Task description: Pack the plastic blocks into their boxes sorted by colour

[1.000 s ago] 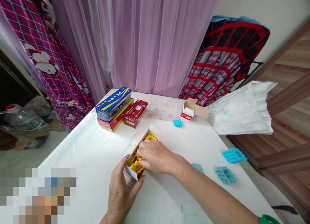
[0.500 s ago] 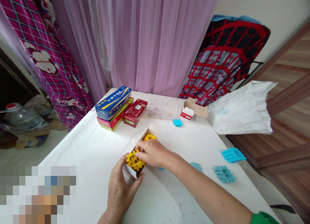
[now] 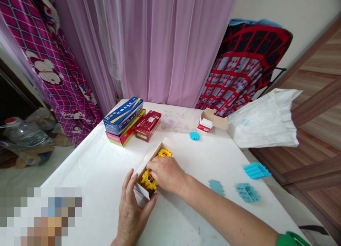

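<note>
A small open cardboard box (image 3: 168,143) lies lengthwise before me, with yellow plastic building pieces inside. My left hand (image 3: 133,208) steadies its near end, thumb on one side and fingers on the other. Inside the near half is a notched yellow building piece (image 3: 149,181), and the fingers of my right hand (image 3: 167,173) are closed at its edge. Those fingertips are partly hidden in the box. Another yellow building piece (image 3: 164,152) shows at the box's far end, beyond my right hand.
Blue building pieces (image 3: 247,192) lie to the right, one (image 3: 257,170) at the table's edge. A round blue piece (image 3: 194,136) is farther back, near an open red-and-white box (image 3: 205,123). A blue box (image 3: 124,113) tops a stack beside a dark red box (image 3: 148,125). A white bag (image 3: 266,121) hangs off the right edge.
The yellow piece under my right fingers was tilted up near the left hand and now sits lower in the box. My right hand has shifted slightly; my left stays at the box.
</note>
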{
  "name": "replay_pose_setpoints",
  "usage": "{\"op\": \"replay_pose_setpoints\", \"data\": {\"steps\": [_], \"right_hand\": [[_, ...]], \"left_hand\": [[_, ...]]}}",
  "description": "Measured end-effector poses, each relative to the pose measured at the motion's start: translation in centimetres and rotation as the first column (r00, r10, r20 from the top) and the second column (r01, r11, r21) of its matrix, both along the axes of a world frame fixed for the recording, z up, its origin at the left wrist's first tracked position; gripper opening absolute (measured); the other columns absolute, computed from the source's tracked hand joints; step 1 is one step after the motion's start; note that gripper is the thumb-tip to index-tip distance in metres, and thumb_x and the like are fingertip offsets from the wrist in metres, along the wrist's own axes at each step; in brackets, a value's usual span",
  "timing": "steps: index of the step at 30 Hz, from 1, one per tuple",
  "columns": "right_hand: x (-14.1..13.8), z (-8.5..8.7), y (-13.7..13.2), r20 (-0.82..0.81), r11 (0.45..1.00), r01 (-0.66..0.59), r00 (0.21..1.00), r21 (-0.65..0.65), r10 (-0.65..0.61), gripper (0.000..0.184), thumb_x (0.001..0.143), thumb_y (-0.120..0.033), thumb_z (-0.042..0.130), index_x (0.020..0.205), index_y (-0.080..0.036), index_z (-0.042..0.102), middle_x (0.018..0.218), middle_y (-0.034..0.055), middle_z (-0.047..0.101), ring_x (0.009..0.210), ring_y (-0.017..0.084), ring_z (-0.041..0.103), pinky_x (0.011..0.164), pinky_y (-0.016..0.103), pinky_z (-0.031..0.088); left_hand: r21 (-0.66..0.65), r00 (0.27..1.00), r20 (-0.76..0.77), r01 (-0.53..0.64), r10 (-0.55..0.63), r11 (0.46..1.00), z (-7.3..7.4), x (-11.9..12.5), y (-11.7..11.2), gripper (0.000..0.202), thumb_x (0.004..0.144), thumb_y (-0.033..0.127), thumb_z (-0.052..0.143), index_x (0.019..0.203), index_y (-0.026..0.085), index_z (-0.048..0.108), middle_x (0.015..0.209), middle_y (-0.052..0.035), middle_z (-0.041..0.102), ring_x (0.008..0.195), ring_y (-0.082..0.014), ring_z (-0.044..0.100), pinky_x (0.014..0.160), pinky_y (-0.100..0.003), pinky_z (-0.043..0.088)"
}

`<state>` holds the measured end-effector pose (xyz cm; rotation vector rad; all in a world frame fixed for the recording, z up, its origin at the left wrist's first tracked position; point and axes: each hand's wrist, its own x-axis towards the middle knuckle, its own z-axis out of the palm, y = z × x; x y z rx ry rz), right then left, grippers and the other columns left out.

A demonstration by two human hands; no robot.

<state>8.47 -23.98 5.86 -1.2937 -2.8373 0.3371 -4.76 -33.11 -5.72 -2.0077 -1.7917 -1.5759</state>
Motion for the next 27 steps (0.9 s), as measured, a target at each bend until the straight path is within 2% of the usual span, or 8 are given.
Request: {"op": "replay_pose_setpoints", "data": {"steps": [3, 9, 14, 17, 19, 21, 24, 27], "right_hand": [[-0.2, -0.2, 0.0, 0.043, 0.998, -0.070, 0.997, -0.008, 0.070, 0.021, 0.092, -0.024, 0.050, 0.094, -0.022, 0.071, 0.096, 0.0061, 0.073, 0.088, 0.020, 0.067, 0.071, 0.029, 0.046], [-0.5, -0.4, -0.2, 0.014, 0.999, -0.049, 0.999, 0.001, 0.049, 0.023, 0.094, -0.026, 0.048, 0.095, -0.021, 0.071, 0.097, 0.0066, 0.073, 0.090, 0.019, 0.067, 0.073, 0.028, 0.045], [1.6, 0.3, 0.7, -0.133, 0.993, 0.114, 0.985, -0.005, -0.113, 0.024, 0.095, -0.026, 0.049, 0.095, -0.023, 0.072, 0.099, 0.0027, 0.075, 0.094, 0.016, 0.066, 0.079, 0.025, 0.044], [3.3, 0.5, 1.1, -0.164, 0.981, 0.193, 0.968, -0.007, -0.191, 0.023, 0.093, -0.023, 0.050, 0.094, -0.023, 0.073, 0.099, 0.0020, 0.075, 0.092, 0.015, 0.066, 0.079, 0.025, 0.043], [3.9, 0.4, 1.0, -0.161, 0.989, 0.146, 0.976, -0.015, -0.146, 0.022, 0.092, -0.023, 0.052, 0.093, -0.024, 0.074, 0.098, 0.0012, 0.074, 0.092, 0.015, 0.066, 0.079, 0.025, 0.043], [3.9, 0.1, 0.7, -0.154, 0.999, 0.045, 0.987, -0.013, -0.046, 0.018, 0.089, -0.027, 0.058, 0.096, -0.025, 0.074, 0.098, 0.0011, 0.073, 0.093, 0.015, 0.064, 0.078, 0.025, 0.043], [2.8, -0.2, 0.5, -0.090, 0.996, -0.088, 0.992, 0.012, 0.089, 0.018, 0.085, -0.036, 0.065, 0.095, -0.025, 0.075, 0.096, 0.0024, 0.072, 0.093, 0.017, 0.062, 0.076, 0.026, 0.043], [1.2, -0.4, 0.6, -0.001, 0.992, -0.121, 0.993, 0.031, 0.121, 0.017, 0.087, -0.036, 0.063, 0.088, -0.023, 0.075, 0.092, 0.0040, 0.072, 0.092, 0.018, 0.063, 0.075, 0.028, 0.042]], "left_hand": [[0.001, 1.000, 0.000, 0.004, -0.004, 1.000, -0.2, -0.1, 0.0, 0.081, 0.077, 0.030, 0.072, 0.146, 0.023, 0.028, 0.142, -0.0203, 0.046, 0.131, -0.0314, 0.050, 0.098, -0.051, 0.052], [0.008, 1.000, 0.004, -0.001, 0.001, 1.000, -0.1, 0.0, 0.1, 0.080, 0.078, 0.031, 0.071, 0.145, 0.021, 0.029, 0.140, -0.0195, 0.049, 0.129, -0.0304, 0.052, 0.098, -0.049, 0.052], [-0.021, 1.000, -0.002, -0.010, 0.010, 1.000, -0.2, 0.0, 0.0, 0.080, 0.078, 0.033, 0.071, 0.145, 0.021, 0.029, 0.140, -0.0197, 0.050, 0.127, -0.0299, 0.054, 0.098, -0.049, 0.053], [-0.026, 1.000, -0.005, -0.014, 0.014, 1.000, -0.3, 0.0, -0.1, 0.081, 0.078, 0.033, 0.071, 0.146, 0.022, 0.028, 0.139, -0.0180, 0.051, 0.126, -0.0290, 0.055, 0.098, -0.048, 0.053], [-0.024, 1.000, -0.008, -0.017, 0.017, 1.000, -0.5, -0.1, 0.0, 0.082, 0.078, 0.034, 0.071, 0.147, 0.022, 0.027, 0.139, -0.0179, 0.051, 0.126, -0.0287, 0.055, 0.099, -0.048, 0.052], [-0.024, 1.000, -0.006, -0.017, 0.017, 1.000, -0.7, -0.1, 0.0, 0.082, 0.078, 0.034, 0.071, 0.147, 0.021, 0.028, 0.139, -0.0177, 0.051, 0.126, -0.0287, 0.055, 0.099, -0.048, 0.052], [-0.026, 1.000, 0.003, -0.014, 0.015, 1.000, -0.9, -0.1, 0.0, 0.082, 0.078, 0.034, 0.071, 0.147, 0.022, 0.028, 0.139, -0.0166, 0.052, 0.126, -0.0285, 0.055, 0.098, -0.048, 0.053], [-0.030, 1.000, -0.001, -0.017, 0.017, 0.999, -0.9, -0.1, 0.0, 0.082, 0.078, 0.033, 0.071, 0.147, 0.022, 0.028, 0.138, -0.0163, 0.052, 0.126, -0.0283, 0.055, 0.099, -0.048, 0.052]]}}
